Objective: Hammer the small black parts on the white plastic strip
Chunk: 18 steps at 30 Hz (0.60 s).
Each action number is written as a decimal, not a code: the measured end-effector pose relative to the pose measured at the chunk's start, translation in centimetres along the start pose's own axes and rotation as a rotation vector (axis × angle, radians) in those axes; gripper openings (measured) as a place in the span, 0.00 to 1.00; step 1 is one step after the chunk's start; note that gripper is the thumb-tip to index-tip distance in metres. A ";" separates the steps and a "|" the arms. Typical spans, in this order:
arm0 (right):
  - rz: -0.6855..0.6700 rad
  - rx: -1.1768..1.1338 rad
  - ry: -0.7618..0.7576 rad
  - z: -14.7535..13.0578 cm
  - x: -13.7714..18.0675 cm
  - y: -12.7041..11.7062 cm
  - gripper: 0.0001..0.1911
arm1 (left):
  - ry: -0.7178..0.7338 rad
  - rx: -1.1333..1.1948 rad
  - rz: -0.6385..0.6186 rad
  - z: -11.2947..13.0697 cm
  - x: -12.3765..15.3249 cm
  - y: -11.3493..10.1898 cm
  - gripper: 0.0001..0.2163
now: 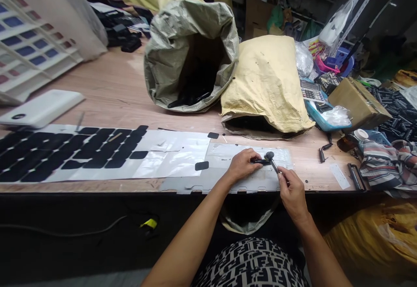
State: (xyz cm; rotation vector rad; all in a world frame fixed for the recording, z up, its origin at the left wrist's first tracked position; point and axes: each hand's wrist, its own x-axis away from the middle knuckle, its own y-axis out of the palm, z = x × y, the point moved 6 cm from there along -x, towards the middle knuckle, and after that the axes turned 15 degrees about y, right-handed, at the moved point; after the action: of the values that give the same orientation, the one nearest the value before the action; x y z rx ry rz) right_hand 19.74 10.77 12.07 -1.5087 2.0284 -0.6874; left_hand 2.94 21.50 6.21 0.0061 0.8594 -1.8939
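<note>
My right hand (pixel 291 188) is closed round the metal handle of a small hammer (pixel 269 155), whose round dark head rests over or just above a slim black part. The fingers of my left hand (pixel 243 163) are closed on that black part (pixel 262 161), pinning it on a grey-white board (pixel 224 184); the fingers cover much of it. To the left, a white sheet (pixel 163 165) bears rows of flat black rounded pieces (pixel 114 148). One loose black piece (pixel 202 165) lies by the sheet's right end.
An open sack (pixel 153 56) with dark contents and a yellow sack (pixel 263 78) stand behind. A white power bank (pixel 48 106) and a plastic crate (pixel 35 61) are left. On the right are a calculator (pixel 312 91), cardboard box (pixel 361 104), bottle (pixel 350 141) and striped cloth (pixel 381 161).
</note>
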 end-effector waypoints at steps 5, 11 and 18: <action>-0.071 0.049 -0.013 -0.5 0.2 1.3 0.15 | -0.003 0.003 -0.020 0.1 -0.1 0.0 0.05; 0.069 0.184 0.003 1.1 -1.8 -0.1 0.15 | -0.012 0.016 -0.004 0.0 -0.1 0.0 0.07; 0.303 0.506 0.024 4.7 -5.5 -2.0 0.16 | -0.016 0.002 -0.023 0.6 0.0 -0.3 0.06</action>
State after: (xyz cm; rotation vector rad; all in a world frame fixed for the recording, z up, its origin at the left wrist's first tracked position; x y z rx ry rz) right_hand 25.64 15.13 10.46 -0.8874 1.8561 -0.9974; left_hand 2.89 21.25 6.83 -0.0173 0.8497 -1.9140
